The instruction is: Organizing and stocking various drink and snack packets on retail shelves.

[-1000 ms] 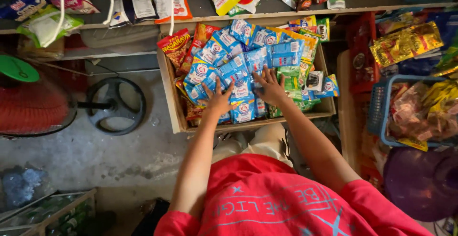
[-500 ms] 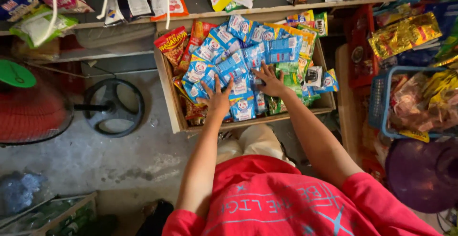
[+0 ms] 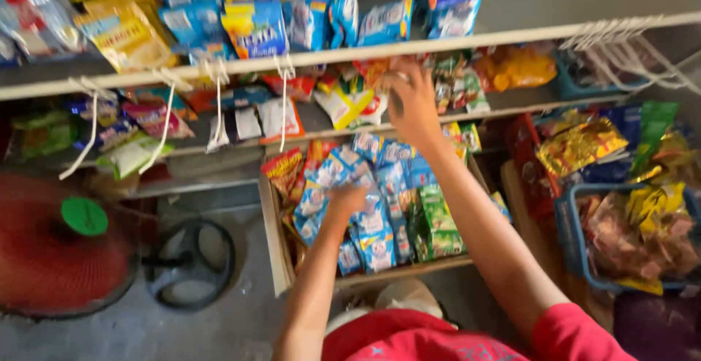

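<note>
Blue snack packets (image 3: 369, 208) in the wooden box (image 3: 272, 222): left hand (image 3: 347, 199) lies flat on them, right hand (image 3: 410, 102) reaches up open, empty. Loosely piled packets could probably slide out.

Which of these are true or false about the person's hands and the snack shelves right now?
1. The left hand rests on the blue snack packets in the wooden box. True.
2. The right hand also lies on those blue packets. False: it is raised to the shelf above, among the hanging snack bags.
3. A red fan with a green centre stands at the left. True.
4. The blue basket at the right holds only bottles. False: it holds snack packets in yellow and red wrappers.
5. The person wears a green shirt. False: the shirt is red.
</note>
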